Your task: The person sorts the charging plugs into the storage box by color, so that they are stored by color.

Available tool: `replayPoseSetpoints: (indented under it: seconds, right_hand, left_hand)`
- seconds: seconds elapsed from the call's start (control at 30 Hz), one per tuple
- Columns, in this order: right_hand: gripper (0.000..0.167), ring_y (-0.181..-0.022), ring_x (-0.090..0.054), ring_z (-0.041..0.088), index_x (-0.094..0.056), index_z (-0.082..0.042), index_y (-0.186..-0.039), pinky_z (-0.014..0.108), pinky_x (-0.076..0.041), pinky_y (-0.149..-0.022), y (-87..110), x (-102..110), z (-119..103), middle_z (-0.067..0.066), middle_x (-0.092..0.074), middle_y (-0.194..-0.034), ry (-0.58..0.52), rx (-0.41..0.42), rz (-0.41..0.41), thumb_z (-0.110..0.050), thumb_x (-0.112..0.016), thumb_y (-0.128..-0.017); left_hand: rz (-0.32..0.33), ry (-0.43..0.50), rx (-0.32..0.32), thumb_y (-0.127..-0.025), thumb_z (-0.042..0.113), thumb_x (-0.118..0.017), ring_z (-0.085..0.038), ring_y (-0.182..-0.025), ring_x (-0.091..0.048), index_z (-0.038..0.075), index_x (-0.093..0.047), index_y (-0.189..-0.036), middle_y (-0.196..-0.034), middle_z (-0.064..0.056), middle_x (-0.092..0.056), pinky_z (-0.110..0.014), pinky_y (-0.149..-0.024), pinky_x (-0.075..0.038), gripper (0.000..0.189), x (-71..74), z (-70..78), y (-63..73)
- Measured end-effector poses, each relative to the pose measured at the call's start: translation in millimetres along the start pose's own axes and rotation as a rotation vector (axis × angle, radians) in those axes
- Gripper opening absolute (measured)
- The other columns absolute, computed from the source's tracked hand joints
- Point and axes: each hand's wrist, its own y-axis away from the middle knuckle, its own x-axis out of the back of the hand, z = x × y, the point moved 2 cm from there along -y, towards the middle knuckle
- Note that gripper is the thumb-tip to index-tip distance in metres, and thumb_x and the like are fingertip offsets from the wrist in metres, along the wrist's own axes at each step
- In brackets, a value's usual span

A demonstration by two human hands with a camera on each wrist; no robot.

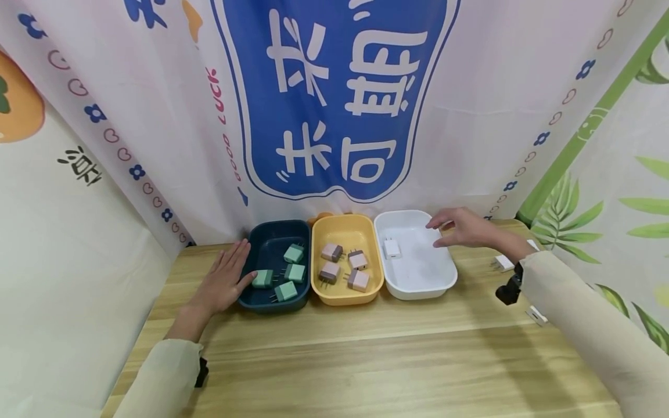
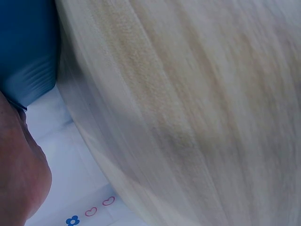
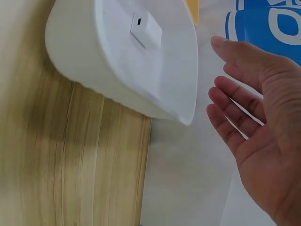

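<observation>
My left hand (image 1: 222,284) rests with straight fingers along the left rim of a dark blue bin (image 1: 277,229). Several green charger plugs (image 1: 295,272) lie in that bin, one of them close to my thumb. In the right wrist view my right hand (image 3: 268,113) holds nothing, its fingers loosely bent and the thumb apart. The head view puts it over the right rim of a white bin (image 1: 418,284), in which a single white charger plug (image 1: 391,248) lies toward the left side.
Between these two bins stands a yellow bin (image 1: 347,299) with several pink-and-brown charger plugs (image 1: 358,259). More white charger plugs (image 1: 504,263) lie on the wooden table (image 1: 334,366) around my right forearm. A printed curtain (image 1: 470,145) hangs right behind the bins.
</observation>
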Motion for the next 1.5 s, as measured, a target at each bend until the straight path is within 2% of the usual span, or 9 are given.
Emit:
replayPoseSetpoints:
  seconds: [0.3, 0.57, 0.8, 1.13, 1.27, 1.5]
  right_hand:
    - [0.040, -0.112, -0.069, 0.043, -0.075, 0.003, -0.119, 0.054, -0.059, -0.098, 29.9, 13.4, 8.5, 0.022, -0.073, -0.120, 0.015, 0.008, 0.042, -0.010, -0.091, -0.084]
    - [0.039, -0.110, -0.071, 0.035, -0.077, -0.005, -0.119, 0.047, -0.062, -0.094, 59.7, 20.8, 14.5, 0.014, -0.075, -0.120, 0.087, 0.032, 0.047, -0.016, -0.091, -0.084]
    - [0.042, -0.103, -0.074, 0.029, -0.078, -0.009, -0.116, 0.043, -0.064, -0.086, 82.2, 21.3, 24.5, 0.005, -0.076, -0.117, 0.143, 0.094, 0.090, -0.017, -0.095, -0.078]
    - [0.044, -0.108, -0.066, 0.002, -0.078, -0.013, -0.118, 0.032, -0.063, -0.087, 114.0, 23.3, 45.3, 0.003, -0.076, -0.119, 0.060, 0.074, 0.079, -0.011, -0.095, -0.078]
    - [0.048, -0.107, -0.064, -0.003, -0.078, -0.013, -0.119, 0.027, -0.061, -0.086, 127.9, 25.1, 54.2, 0.004, -0.076, -0.119, 0.063, 0.062, 0.080, -0.012, -0.097, -0.075]
    - [0.052, -0.110, -0.064, -0.004, -0.075, -0.008, -0.125, 0.024, -0.060, -0.089, 153.4, 25.7, 68.0, 0.011, -0.073, -0.126, 0.073, -0.028, 0.027, -0.018, -0.095, -0.078]
  left_hand:
    - [0.001, 0.000, 0.003, -0.114, 0.049, -0.037, -0.036, -0.165, 0.003, 0.001, -0.007, -0.169, -0.178, -0.019, -0.002, -0.063, -0.130, -0.001, 0.079, 1.3, 0.7, -0.5]
    - [0.000, 0.003, 0.000, -0.114, 0.049, -0.037, -0.036, -0.165, 0.003, 0.002, -0.006, -0.170, -0.178, -0.018, -0.002, -0.064, -0.130, -0.002, 0.079, 1.1, 1.2, 0.1]
    - [0.019, 0.010, -0.001, -0.114, 0.049, -0.038, -0.035, -0.165, 0.002, 0.002, -0.008, -0.170, -0.178, -0.020, -0.005, -0.065, -0.130, -0.004, 0.079, 0.4, 0.4, 0.9]
    - [0.009, 0.006, -0.005, -0.114, 0.049, -0.037, -0.041, -0.164, -0.003, 0.002, -0.007, -0.170, -0.178, -0.019, -0.003, -0.063, -0.130, -0.002, 0.079, 1.1, -0.1, -0.8]
    - [0.014, 0.003, -0.007, -0.114, 0.049, -0.037, -0.040, -0.164, -0.003, 0.001, -0.009, -0.169, -0.178, -0.019, -0.005, -0.062, -0.130, -0.002, 0.079, 1.3, -0.2, -1.5]
    - [0.011, 0.012, -0.008, -0.114, 0.049, -0.038, -0.038, -0.164, -0.001, 0.001, -0.009, -0.169, -0.177, -0.020, -0.006, -0.062, -0.131, -0.001, 0.079, 0.4, -0.5, -1.0]
